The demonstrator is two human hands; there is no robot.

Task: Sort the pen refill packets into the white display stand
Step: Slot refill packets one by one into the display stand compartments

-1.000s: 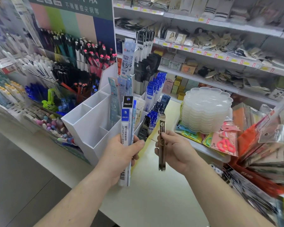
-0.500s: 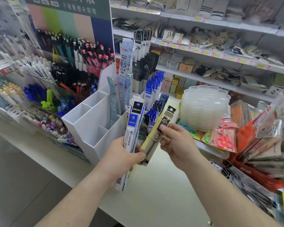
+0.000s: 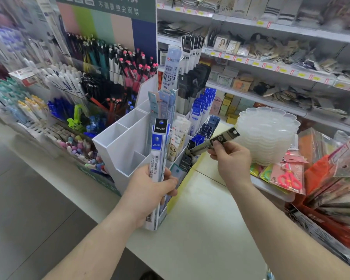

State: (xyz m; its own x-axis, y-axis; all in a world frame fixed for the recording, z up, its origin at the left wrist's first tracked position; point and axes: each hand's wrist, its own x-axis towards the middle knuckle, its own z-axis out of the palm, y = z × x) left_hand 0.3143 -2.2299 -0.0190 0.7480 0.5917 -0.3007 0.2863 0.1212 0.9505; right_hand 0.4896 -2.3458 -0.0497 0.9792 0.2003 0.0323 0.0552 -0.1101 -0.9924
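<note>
- Left hand [image 3: 150, 196] is wrapped around a bundle of refill packets [image 3: 157, 164], thumb across the front, holding them upright right in front of the white stand [image 3: 121, 150]. The front packet has a blue and black header and a white printed body with a barcode at the bottom.
- Right hand [image 3: 229, 158] pinches a single dark packet [image 3: 214, 141] between thumb and fingers. It's tilted, lower end pointing down toward the right side of the stand, top end with the hang hole sticking up to the right.
- Can't really tell if the lower tip of that dark packet is already inside a slot or just above it, since the angle hides it.
- The stand sits on a pale counter [image 3: 200, 229]. Its left compartments look bare white inside, while the middle and right ones hold packets standing on end: pale blue ones [image 3: 164, 104] in the middle, cream ones [image 3: 179, 136] just beside them, bright blue ones [image 3: 199, 110] further right.
- Behind the stand on the left there's a big pen display [image 3: 113, 63] with rows of black, white and pink-capped pens.
- To the right of the stand is a stack of clear plastic trays [image 3: 269, 134], and next to that a pink pair of scissors [image 3: 289, 178] in packaging.
- Store shelves [image 3: 271, 63] with yellow price tags run along the back.
</note>
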